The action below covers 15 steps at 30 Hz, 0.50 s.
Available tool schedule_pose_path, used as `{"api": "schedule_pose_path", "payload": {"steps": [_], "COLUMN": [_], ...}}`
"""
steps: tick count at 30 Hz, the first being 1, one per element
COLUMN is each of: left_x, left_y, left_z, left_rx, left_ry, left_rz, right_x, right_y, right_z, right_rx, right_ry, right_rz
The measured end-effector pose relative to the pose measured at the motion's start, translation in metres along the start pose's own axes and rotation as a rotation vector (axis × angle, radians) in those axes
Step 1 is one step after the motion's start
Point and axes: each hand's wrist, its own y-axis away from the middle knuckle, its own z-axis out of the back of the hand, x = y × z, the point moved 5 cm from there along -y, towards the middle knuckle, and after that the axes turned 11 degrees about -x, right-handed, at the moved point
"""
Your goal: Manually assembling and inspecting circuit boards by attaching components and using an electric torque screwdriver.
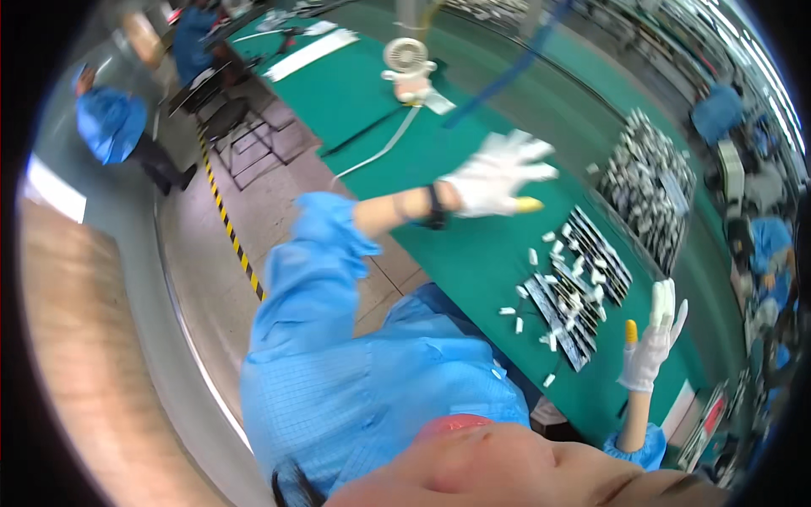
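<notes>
My left hand (490, 179) reaches out over the green tabletop (473, 258) in a white glove with a yellow thumb tip. Its fingers are spread, and nothing shows in them. In a matching glove, also with a yellow tip, my right hand (649, 351) is raised at the right side of the table. Its fingers are stretched out and hold nothing visible. Between the hands lie two groups of dark, narrow strips, the nearer strips (553, 325) and the farther strips (601, 253). Small white plug-like pieces (533, 256) are scattered on and around them.
A tray heaped with small white and grey parts (646, 182) stands beyond the strips. Toward the far left of the table are a small white fan (406, 57), a white cable (384, 152) and a long white strip (312, 54). People in blue work around; one person (114, 122) stands left.
</notes>
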Motion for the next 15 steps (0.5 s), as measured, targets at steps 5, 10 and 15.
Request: {"api": "schedule_pose_path", "payload": {"steps": [5,10,15], "left_x": [0.055,0.073,0.079], "left_y": [0.062,0.045,0.032], "left_z": [-0.026,-0.05,-0.068], "left_rx": [0.329,0.429,0.3], "left_ry": [-0.341,-0.419,-0.378], "left_rz": [0.187,0.213,0.301], "right_x": [-0.071,-0.072,-0.1], "right_y": [0.103,0.091,0.11], "right_z": [-0.027,-0.065,-0.063], "right_rx": [0.245,0.47,0.241], "right_ry": [-0.106,-0.019,-0.128], "right_rz": [-0.364,-0.28,-0.492]}}
